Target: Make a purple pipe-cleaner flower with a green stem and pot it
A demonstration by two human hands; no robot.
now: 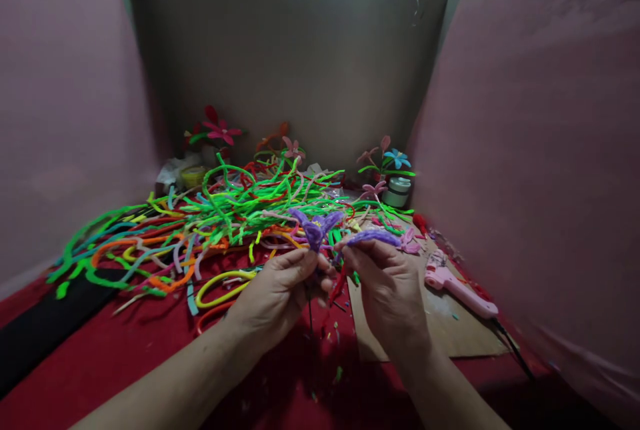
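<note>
Purple fuzzy flower (315, 233) is pinched between fingers of the left hand (283, 287). Matching strip (375, 237) is likewise pinched by the right hand (395, 293), pink glue gun (457, 285) nearby

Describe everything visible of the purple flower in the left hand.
The purple flower looks made of fuzzy pipe cleaner, with petals flaring up and outward and a touch of yellow at its center. It stands roughly upright, pinched low by the fingers of the left hand, in front of the heap of colorful pipe cleaners. A thin dark line below the hand may be its stem; the fingers hide its lower part.
</note>
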